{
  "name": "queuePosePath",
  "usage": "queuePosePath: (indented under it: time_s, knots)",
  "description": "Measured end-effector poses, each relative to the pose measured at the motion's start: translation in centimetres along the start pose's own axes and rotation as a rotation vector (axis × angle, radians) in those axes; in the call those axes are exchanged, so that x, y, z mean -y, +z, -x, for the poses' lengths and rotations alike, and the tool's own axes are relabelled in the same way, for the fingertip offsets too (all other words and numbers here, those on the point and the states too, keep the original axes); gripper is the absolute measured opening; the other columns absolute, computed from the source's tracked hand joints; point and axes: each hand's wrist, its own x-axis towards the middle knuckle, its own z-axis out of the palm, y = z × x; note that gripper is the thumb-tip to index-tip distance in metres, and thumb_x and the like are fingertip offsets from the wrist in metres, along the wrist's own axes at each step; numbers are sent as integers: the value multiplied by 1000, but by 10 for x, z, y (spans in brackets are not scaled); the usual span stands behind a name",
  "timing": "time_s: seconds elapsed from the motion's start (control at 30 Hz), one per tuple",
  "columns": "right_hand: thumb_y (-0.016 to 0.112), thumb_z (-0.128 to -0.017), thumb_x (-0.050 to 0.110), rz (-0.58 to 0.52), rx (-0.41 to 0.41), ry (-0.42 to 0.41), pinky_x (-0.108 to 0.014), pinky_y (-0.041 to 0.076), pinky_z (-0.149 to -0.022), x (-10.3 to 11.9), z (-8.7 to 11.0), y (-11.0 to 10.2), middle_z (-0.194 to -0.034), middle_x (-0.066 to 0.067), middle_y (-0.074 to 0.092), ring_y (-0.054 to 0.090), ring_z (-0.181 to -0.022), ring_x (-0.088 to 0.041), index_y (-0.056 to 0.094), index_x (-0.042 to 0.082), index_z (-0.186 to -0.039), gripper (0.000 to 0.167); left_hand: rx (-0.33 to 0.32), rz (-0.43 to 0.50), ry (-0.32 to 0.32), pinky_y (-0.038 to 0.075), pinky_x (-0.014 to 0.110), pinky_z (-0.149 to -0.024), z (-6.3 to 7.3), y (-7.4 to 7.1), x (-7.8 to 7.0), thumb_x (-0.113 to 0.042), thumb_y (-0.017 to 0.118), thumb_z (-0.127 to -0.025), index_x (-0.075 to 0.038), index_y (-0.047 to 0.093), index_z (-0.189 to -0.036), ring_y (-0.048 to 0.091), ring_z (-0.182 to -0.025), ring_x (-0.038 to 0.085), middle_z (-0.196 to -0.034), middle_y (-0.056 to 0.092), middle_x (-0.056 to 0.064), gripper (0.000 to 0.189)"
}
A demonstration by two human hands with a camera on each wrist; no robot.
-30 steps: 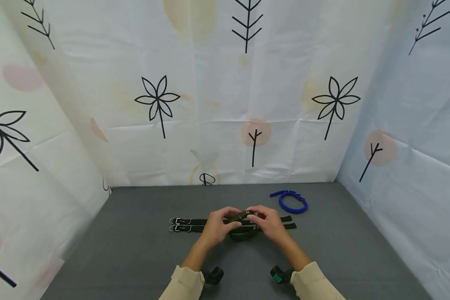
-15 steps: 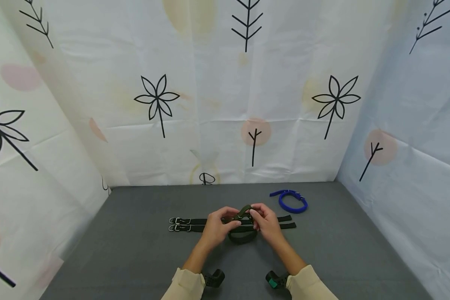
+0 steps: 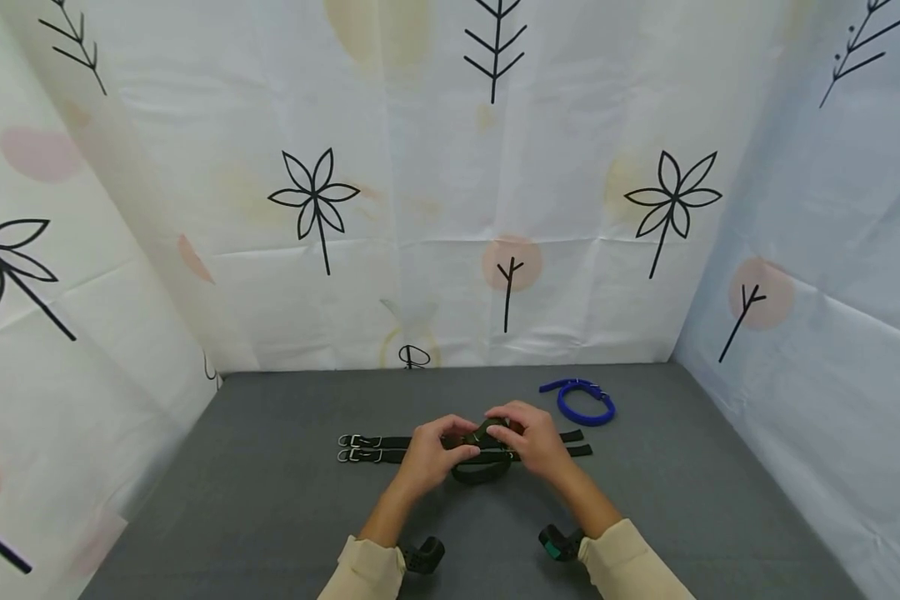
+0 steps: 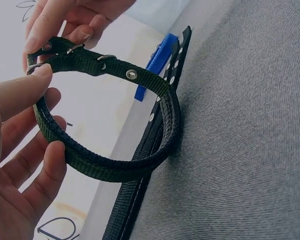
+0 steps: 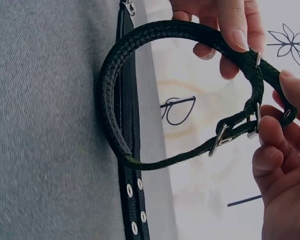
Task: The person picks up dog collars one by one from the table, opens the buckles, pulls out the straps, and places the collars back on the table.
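Note:
A dark green webbing pet collar (image 4: 105,172), bent into a loop with a dark padded lining, hangs between both hands just over the table. My left hand (image 3: 429,454) pinches it between thumb and fingers beside a metal ring (image 5: 258,59). With thumb and fingers, my right hand (image 3: 534,440) grips the strap's end part, which bends in a small arch close to the metal buckle (image 5: 258,117). A second metal piece (image 5: 218,140) sits further along the strap, and an eyelet (image 4: 132,74) shows beyond it. In the head view the fingers hide much of the collar's upper part.
Behind the hands, two black collars (image 3: 396,443) with metal buckles and eyelets lie side by side across the grey table (image 3: 285,508). A blue collar (image 3: 589,422), coiled, lies further back on the right. Printed white cloth walls (image 3: 450,292) enclose the table's back and sides.
Half a second ago my right hand drew the strap up into a taller arch; now that arch is lower and the right hand has turned back. My left hand has barely moved.

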Motion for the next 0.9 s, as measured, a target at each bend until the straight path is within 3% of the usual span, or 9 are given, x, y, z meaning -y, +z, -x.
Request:
queuePosePath:
  time_s: [0.23, 0.37, 0.47, 0.57, 0.7, 0.77, 0.9]
  knots:
    - [66, -91, 1, -251, -13, 136, -28, 48, -53, 1, 3, 0, -85, -9, 63, 55, -58, -20, 68, 0, -107, 16, -16, 43, -6, 50, 34, -80, 2, 2, 3, -19, 78, -84, -19, 70, -108, 62, -90, 15, -100, 68, -7, 25]
    - [63, -94, 1, -355, -69, 230, -30, 48, -51, 1, 3, 3, -80, -19, 61, 54, -58, -31, 64, -3, -111, 18, -27, 57, 8, 50, 35, -79, 3, 3, 4, -20, 78, -84, -17, 69, -106, 63, -89, 17, -99, 68, -6, 24]
    - [63, -94, 4, -394, -120, 289, -33, 48, -49, 3, 2, 5, -79, -22, 61, 55, -57, -31, 63, -2, -112, 19, -35, 56, 10, 50, 34, -79, 4, 3, 4, -20, 78, -84, -17, 69, -104, 62, -89, 16, -99, 68, -5, 22]
    - [67, -92, 5, -315, -154, 278, -32, 49, -50, 3, 1, 9, -80, -14, 65, 58, -58, -23, 66, 2, -110, 19, -51, 54, 14, 50, 33, -76, 5, 4, 3, -20, 78, -84, -16, 69, -103, 62, -88, 16, -97, 68, -2, 22]
    - [73, -86, 3, -96, -202, 167, -26, 49, -54, 0, 1, 16, -81, -4, 69, 61, -62, -13, 72, 5, -103, 17, -80, 24, 27, 50, 31, -72, 5, 5, 1, -19, 78, -84, -15, 69, -101, 62, -84, 13, -95, 68, -1, 20]
    - [75, -84, 1, -38, -235, 147, -25, 49, -55, -1, 2, 18, -81, -3, 70, 61, -63, -11, 73, 5, -98, 14, -79, 5, 29, 50, 31, -70, 5, 5, -1, -19, 79, -83, -17, 69, -101, 61, -82, 12, -93, 68, -1, 20]
    - [75, -84, 3, -50, -286, 232, -26, 49, -56, 0, 4, 20, -80, -2, 70, 61, -63, -10, 74, 5, -93, 9, -50, -28, 26, 49, 29, -67, 6, 5, -5, -19, 78, -84, -20, 69, -103, 60, -80, 10, -92, 67, -2, 22]
